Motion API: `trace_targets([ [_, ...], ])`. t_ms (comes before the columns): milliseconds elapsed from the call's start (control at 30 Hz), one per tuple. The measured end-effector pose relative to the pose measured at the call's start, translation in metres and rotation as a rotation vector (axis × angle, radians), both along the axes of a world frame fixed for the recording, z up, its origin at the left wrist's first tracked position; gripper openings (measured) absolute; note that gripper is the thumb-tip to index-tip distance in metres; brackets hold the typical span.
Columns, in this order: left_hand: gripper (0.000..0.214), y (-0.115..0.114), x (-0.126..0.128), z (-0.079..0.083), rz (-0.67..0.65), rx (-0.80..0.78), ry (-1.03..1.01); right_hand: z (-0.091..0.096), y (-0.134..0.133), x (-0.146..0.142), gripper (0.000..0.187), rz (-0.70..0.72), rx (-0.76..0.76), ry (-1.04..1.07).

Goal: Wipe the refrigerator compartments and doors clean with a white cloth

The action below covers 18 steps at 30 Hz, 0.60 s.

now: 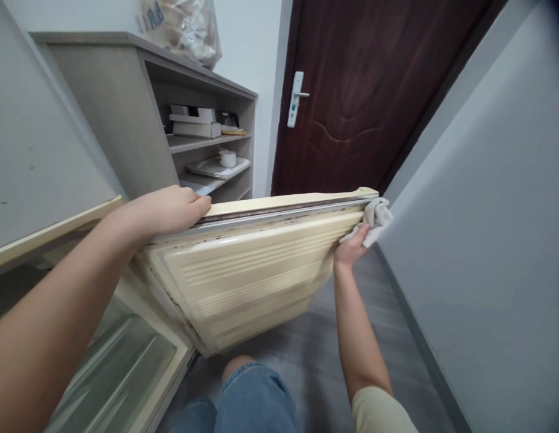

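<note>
Head — cream door (256,264), top edge (288,202) crosswise

Your left hand (174,207) grips the top edge of the fridge door (256,267) near its hinge side, while your right hand (351,248) holds a white cloth (377,219) at its outer top corner. Left of the fridge door is the open fridge (184,353), and behind the fridge door stands a shelf unit (92,90) with boxes (196,130), trays (207,169) and a cup (228,159), a bag (184,30) on top. Beyond the fridge door you face a brown door (351,114), with a wall (487,240) to the fridge door's right and your denim shorts (256,397) on its near side.
</note>
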<state>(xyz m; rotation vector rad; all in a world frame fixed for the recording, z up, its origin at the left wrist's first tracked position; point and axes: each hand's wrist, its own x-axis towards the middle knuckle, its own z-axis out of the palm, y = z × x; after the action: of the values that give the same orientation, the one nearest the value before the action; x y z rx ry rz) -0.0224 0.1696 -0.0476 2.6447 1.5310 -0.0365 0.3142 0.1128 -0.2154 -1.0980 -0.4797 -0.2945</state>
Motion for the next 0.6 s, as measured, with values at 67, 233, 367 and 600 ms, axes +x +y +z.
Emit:
trace_targets([
  [67,0.045,-0.002,0.001,0.001,0.006,-0.001,0.002,-0.015,0.002,-0.001,0.056,0.002,0.042,0.042],
  [233,0.046,-0.003,0.002,0.002,0.046,0.006,0.004,-0.083,-0.006,-0.001,0.061,0.070,-0.105,0.396],
  [367,0.041,0.005,0.000,-0.002,0.038,0.017,0.008,-0.164,-0.017,-0.001,0.056,0.082,-0.232,0.579],
  [600,0.048,0.016,-0.005,-0.008,0.077,0.031,0.007,-0.278,-0.035,-0.007,0.026,0.109,-0.520,0.832],
])
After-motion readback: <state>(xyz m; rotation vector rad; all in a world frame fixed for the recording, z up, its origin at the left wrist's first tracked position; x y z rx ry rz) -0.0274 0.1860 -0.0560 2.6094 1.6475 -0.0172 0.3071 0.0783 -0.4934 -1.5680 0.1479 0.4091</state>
